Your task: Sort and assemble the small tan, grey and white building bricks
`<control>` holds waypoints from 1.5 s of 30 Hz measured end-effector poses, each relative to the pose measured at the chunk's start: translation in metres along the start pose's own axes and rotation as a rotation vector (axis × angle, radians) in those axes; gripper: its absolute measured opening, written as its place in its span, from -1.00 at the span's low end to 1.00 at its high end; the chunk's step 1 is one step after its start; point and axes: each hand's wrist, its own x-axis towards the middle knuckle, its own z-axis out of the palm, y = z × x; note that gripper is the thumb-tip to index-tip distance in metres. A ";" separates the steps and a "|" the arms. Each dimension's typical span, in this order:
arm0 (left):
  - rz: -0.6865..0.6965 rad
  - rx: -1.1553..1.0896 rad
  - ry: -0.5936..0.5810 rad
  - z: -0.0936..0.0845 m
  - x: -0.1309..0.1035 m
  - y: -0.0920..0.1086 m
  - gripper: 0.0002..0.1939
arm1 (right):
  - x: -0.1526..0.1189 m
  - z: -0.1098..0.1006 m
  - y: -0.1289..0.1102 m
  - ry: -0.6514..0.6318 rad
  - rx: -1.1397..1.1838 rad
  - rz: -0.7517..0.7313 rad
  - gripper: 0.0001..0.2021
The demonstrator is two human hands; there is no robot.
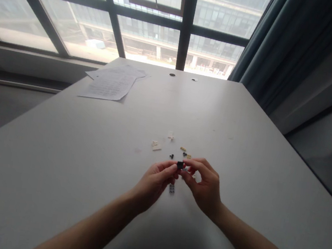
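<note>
Between the fingertips of my left hand (157, 178) is a small black building brick (180, 165), held above the table. My right hand (205, 181) comes in from the other side, its index finger close to or touching the brick's right edge; its thumb is bent below. Whether the right fingers pinch a piece of their own is too small to make out. Under my hands lies a grey studded piece (171, 189). Just beyond them are a small black piece (171, 156), another black piece (184, 154) and a tan piece (188, 156).
Farther off on the white table (53, 166) lie white pieces (155, 146), another white cluster (170, 135) and a yellowish piece (183, 148). Printed papers (109, 85) rest at the far left. Windows stand behind the table, with a dark curtain (277, 45) at right.
</note>
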 end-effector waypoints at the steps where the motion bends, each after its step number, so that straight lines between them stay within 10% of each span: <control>1: -0.009 -0.008 -0.003 0.000 -0.001 -0.002 -0.69 | -0.001 0.001 0.000 0.003 0.001 0.000 -0.79; 12: -0.050 0.169 -0.162 -0.006 -0.005 -0.001 -0.72 | -0.006 -0.004 -0.002 -0.108 0.121 -0.067 -0.79; 21: 0.366 0.909 0.140 -0.056 -0.009 0.021 -0.75 | -0.035 -0.013 0.008 -0.351 -0.138 -0.103 -0.86; 27: 0.473 1.046 0.088 -0.069 -0.015 0.008 -0.81 | -0.058 0.002 0.013 -0.544 -0.324 -0.147 -0.96; 45: 0.582 1.177 0.142 -0.079 -0.014 0.003 -0.85 | -0.055 0.002 0.015 -0.405 -0.294 -0.111 -0.90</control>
